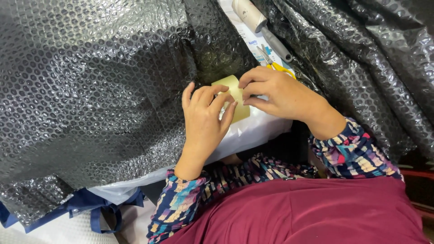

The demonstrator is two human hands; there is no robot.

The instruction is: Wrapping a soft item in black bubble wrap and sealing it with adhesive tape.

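Fingers of both my hands are pinched together on a pale yellow strip of tape (236,96), my left hand (205,119) gripping its lower edge and my right hand (276,92) its upper right edge, where it lies on a white plastic-wrapped parcel (253,131) at the edge of black bubble wrap (90,90). Just beyond my right hand I see yellow-handled scissors (273,63) and a lint roller (260,25) lying between the folds of the wrap.
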